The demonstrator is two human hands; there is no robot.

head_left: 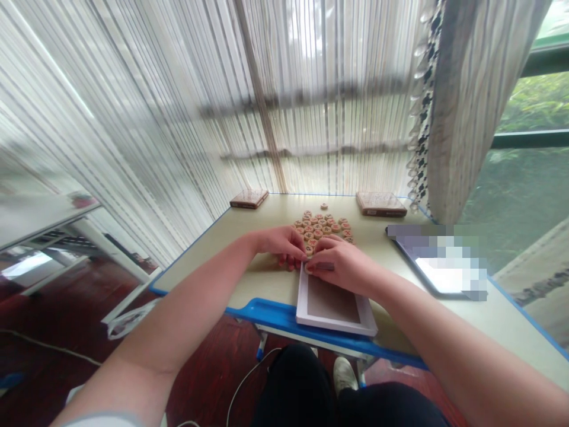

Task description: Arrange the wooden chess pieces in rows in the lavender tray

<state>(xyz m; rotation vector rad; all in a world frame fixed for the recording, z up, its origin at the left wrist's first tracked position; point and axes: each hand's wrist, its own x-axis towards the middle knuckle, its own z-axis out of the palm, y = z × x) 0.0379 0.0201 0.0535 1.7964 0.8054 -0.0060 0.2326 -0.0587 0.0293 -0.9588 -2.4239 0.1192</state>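
Observation:
A shallow box (336,324) with a pale rim and a brown inside lies at the table's near edge. At its far left corner, my right hand (338,262) pinches a round wooden Chinese chess piece (308,268), just at the rim. My left hand (284,244) has its fingers curled, with thumb and forefinger meeting by that same corner; what they grip, if anything, is hidden. Just beyond both hands sits a cluster of Chinese chess pieces (319,224) with red and dark characters, partly covered by the fingers. One more piece (324,206) lies apart behind the cluster.
Two flat brown boxes stand at the back of the table, one on the left (249,198) and one on the right (381,204). A tablet-like device (438,264), partly blurred out, lies at the right. Striped curtains (329,118) hang behind the blue-edged table (213,249).

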